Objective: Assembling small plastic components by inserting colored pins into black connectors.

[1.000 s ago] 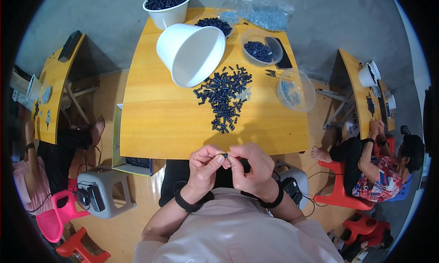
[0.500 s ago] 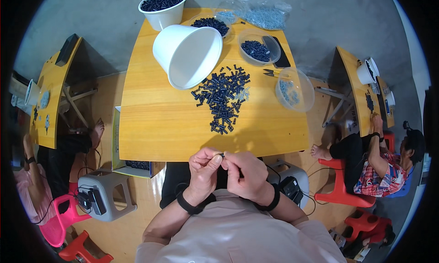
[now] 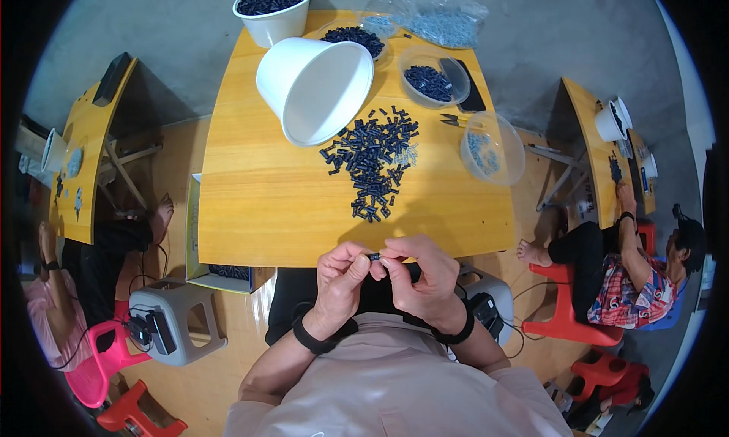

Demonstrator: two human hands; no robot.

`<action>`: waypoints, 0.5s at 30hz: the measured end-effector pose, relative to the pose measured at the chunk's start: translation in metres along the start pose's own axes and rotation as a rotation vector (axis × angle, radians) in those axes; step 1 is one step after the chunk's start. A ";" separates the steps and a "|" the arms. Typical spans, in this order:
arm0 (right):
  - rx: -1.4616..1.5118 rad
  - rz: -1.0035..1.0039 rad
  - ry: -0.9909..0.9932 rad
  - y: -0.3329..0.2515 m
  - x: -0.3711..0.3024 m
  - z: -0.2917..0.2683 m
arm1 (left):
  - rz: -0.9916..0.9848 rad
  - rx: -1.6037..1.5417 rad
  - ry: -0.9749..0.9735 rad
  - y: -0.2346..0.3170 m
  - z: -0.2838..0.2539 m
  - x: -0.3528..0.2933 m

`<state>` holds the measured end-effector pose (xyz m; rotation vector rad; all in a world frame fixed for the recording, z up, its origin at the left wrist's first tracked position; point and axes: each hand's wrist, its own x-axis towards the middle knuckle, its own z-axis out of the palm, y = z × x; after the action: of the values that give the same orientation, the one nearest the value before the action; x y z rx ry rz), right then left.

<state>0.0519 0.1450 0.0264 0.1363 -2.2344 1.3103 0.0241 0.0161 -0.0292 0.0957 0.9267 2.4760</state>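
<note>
A small black plastic part (image 3: 373, 257) is pinched between the thumb and fingers of my left hand (image 3: 339, 287), just off the table's near edge. My right hand (image 3: 427, 283) meets the part's right end with its thumb and a fingertip, its index finger lifted a little. Whether a smaller piece sits between those right fingertips is hidden. Beyond my hands, a pile of similar black parts (image 3: 367, 160) lies loose on the wooden table (image 3: 258, 201). A few pale, silvery small pieces (image 3: 405, 155) lie at the pile's right side.
A white bucket (image 3: 285, 80) lies tipped toward the pile; another white bucket (image 3: 275, 27) stands full of black parts. Clear plastic tubs (image 3: 433, 76), a bag of silvery pieces (image 3: 444, 27), small snips (image 3: 453, 119) and a phone (image 3: 472, 88) sit farther right. People work at side tables.
My right hand has shifted slightly right and its index finger has lifted, so more of the black part shows. My left hand keeps its pinch.
</note>
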 end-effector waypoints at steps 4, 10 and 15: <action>-0.063 -0.039 0.016 0.000 -0.001 0.001 | -0.002 0.026 0.004 0.000 -0.002 -0.001; -0.156 -0.108 0.026 -0.004 -0.002 0.005 | 0.070 0.106 0.013 0.002 -0.001 -0.005; -0.233 -0.167 0.014 -0.006 -0.009 0.009 | 0.111 0.126 0.031 -0.002 0.001 -0.005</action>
<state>0.0578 0.1330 0.0230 0.2217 -2.2899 0.9542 0.0294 0.0152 -0.0294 0.1550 1.1179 2.5246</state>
